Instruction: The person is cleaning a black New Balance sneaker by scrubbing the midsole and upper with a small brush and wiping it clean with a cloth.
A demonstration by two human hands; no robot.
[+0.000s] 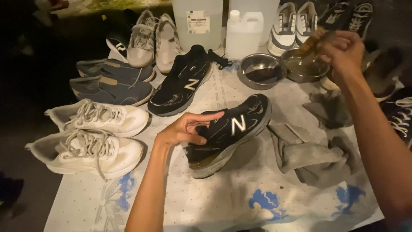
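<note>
A pale dotted cloth (240, 202) with blue flowers covers the dim floor (25, 129).

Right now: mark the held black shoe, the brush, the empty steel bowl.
black shoe (234, 129), head view, side panel by the logo
brush (312, 42), head view, bristle end
steel bowl (248, 63), head view, left rim

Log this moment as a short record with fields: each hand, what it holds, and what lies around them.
left hand: left hand grips the black sneaker with a silver side emblem at its collar, tilted on its side on the cloth
right hand: right hand holds a brown brush above the right steel bowl
second bowl: left steel bowl beside it, apart
cloths: crumpled grey rags right of the held sneaker
matching shoe: second black sneaker behind the hand
surface: white floral table cover
</note>
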